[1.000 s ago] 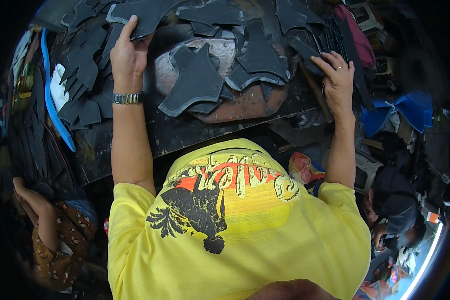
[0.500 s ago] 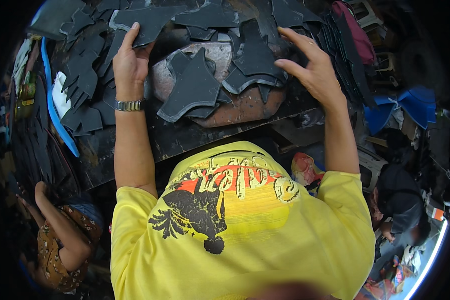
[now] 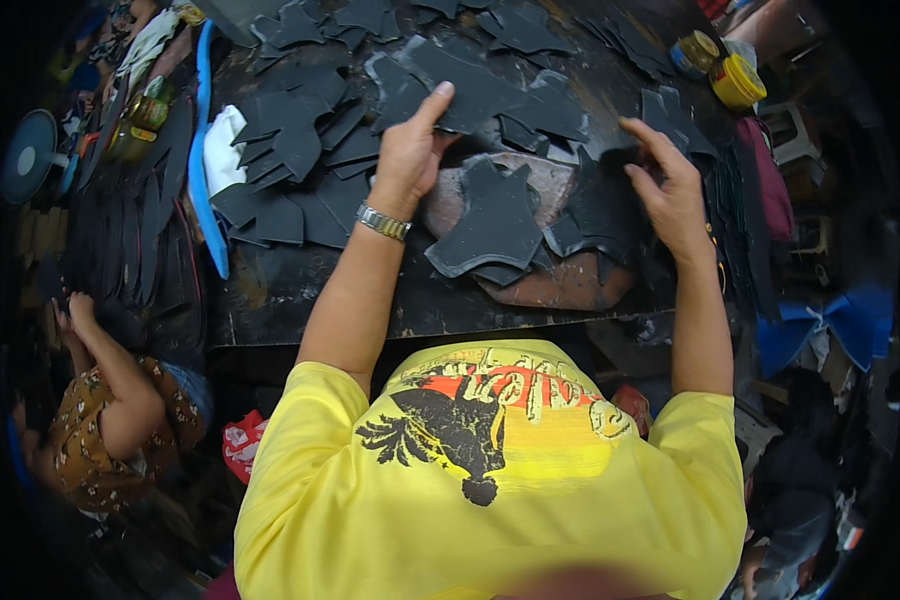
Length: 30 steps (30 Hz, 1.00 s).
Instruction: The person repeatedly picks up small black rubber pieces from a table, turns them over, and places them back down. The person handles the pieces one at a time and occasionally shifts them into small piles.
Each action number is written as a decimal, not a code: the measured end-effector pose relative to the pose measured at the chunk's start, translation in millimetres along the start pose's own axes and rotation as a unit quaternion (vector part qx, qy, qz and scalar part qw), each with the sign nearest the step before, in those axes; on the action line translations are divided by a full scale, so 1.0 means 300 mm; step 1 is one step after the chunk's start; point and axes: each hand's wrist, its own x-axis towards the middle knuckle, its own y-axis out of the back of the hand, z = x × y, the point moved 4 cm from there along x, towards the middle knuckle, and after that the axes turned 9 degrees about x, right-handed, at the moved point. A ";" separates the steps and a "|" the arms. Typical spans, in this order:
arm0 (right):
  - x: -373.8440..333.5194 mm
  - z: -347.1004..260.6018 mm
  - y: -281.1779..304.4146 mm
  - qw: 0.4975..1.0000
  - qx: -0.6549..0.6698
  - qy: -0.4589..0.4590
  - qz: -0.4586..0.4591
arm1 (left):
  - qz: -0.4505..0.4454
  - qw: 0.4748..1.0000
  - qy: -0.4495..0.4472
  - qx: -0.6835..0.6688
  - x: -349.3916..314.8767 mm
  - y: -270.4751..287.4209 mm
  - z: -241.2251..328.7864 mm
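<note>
Okay, left hand (image 3: 412, 155) pinches a black piece (image 3: 480, 90) by its near edge, thumb on top, fingers hidden below; piece sticks out right of and beyond that grip. Right hand (image 3: 675, 195) is spread, thumb and index well apart, just right of a second piece (image 3: 595, 205); contact, can't tell. Between hands, bodyward: third piece (image 3: 485, 218) on slab (image 3: 570, 285). Left of left grip: heap (image 3: 282, 130), then white scrap (image 3: 226, 145), blue strip (image 3: 203, 140). Well beyond right hand: yellow tub (image 3: 738, 82).
</note>
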 end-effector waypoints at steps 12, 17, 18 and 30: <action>-0.038 0.063 0.129 0.885 0.444 -0.083 0.114 | -0.135 0.987 0.072 -0.040 -0.022 -0.062 -0.003; -0.039 0.077 0.048 0.823 0.540 -0.129 0.119 | -0.143 0.987 0.073 -0.023 -0.030 -0.068 -0.004; -0.037 0.078 0.017 0.813 0.555 -0.136 0.110 | -0.149 0.986 0.071 -0.013 -0.031 -0.069 -0.002; 0.007 0.035 -0.181 0.779 0.588 -0.191 0.105 | -0.164 0.985 0.055 0.005 -0.045 -0.060 0.028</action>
